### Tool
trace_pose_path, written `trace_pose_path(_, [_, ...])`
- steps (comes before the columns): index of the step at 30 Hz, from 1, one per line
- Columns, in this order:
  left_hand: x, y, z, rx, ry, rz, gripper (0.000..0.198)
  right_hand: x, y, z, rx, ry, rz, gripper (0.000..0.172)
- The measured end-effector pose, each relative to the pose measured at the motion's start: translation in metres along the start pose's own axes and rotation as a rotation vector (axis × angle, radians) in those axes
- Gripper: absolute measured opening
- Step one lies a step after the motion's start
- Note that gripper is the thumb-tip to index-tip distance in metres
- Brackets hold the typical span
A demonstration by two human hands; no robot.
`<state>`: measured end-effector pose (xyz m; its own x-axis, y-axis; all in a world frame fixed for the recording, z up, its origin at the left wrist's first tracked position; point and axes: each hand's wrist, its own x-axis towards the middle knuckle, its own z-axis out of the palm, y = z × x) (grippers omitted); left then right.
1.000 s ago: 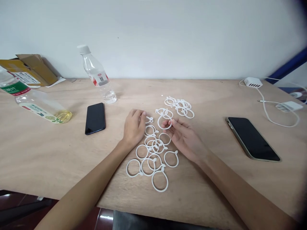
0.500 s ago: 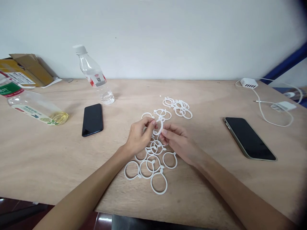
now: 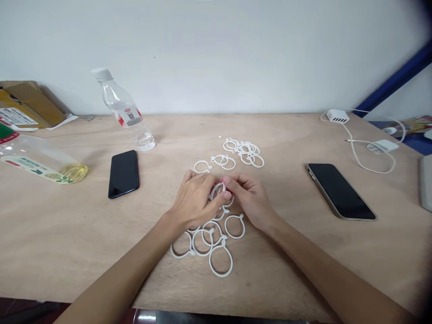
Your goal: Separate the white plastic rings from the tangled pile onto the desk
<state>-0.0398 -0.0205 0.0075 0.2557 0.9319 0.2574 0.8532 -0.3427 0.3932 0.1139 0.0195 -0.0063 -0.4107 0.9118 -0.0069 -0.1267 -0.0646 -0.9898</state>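
Note:
My left hand (image 3: 197, 200) and my right hand (image 3: 251, 198) meet over the middle of the wooden table (image 3: 67, 234), both pinching one white plastic ring (image 3: 219, 191) between their fingertips. Beneath and in front of the hands lies a cluster of several white rings (image 3: 211, 238), some overlapping. A second heap of linked white rings (image 3: 243, 150) lies just beyond the hands, with single rings (image 3: 202, 166) beside it.
A black phone (image 3: 123, 173) lies left of the hands and a larger phone (image 3: 339, 191) to the right. A clear water bottle (image 3: 123, 110) stands at the back left, an oil bottle (image 3: 37, 159) lies on its side, a cardboard box (image 3: 23, 103) behind. White chargers and cables (image 3: 357, 139) sit far right.
The hands came together: the left hand left the table and joined the right on the ring, and both drew nearer to me. The view has shifted slightly to the right.

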Motion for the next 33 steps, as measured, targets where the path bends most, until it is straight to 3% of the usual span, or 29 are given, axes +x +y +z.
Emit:
trace_pose_path(4, [0.000, 0.004, 0.002, 0.033, -0.015, 0.020, 0.041, -0.004, -0.004, 0.005, -0.029, -0.017, -0.005, 0.033])
trace_pose_path(10, [-0.001, 0.003, 0.006, -0.095, -0.008, 0.046, 0.042, -0.005, -0.006, 0.005, -0.080, -0.007, -0.050, 0.033])
trace_pose_path(14, [0.003, -0.017, 0.002, -0.250, 0.131, -0.090, 0.046, -0.005, -0.005, 0.000, -0.317, 0.075, -0.169, 0.028])
trace_pose_path(16, [0.005, -0.034, 0.001, -0.199, 0.182, -0.179, 0.043, -0.005, -0.005, -0.002, -0.463, 0.014, -0.268, 0.022])
trace_pose_path(19, [0.007, -0.055, 0.002, 0.014, 0.102, -0.198, 0.036, -0.007, -0.006, -0.003, -0.557, -0.116, -0.375, 0.019])
trace_pose_path(22, [0.007, -0.063, 0.005, 0.062, 0.068, -0.169, 0.024, -0.007, -0.006, -0.003, -0.565, -0.062, -0.364, 0.021])
trace_pose_path(28, [0.006, -0.051, 0.006, -0.010, 0.103, -0.066, 0.021, 0.003, 0.001, -0.011, -0.648, 0.149, -0.387, 0.022])
trace_pose_path(33, [0.002, -0.023, -0.001, -0.183, 0.059, -0.099, 0.022, 0.005, 0.002, -0.012, -0.600, 0.150, -0.307, 0.017])
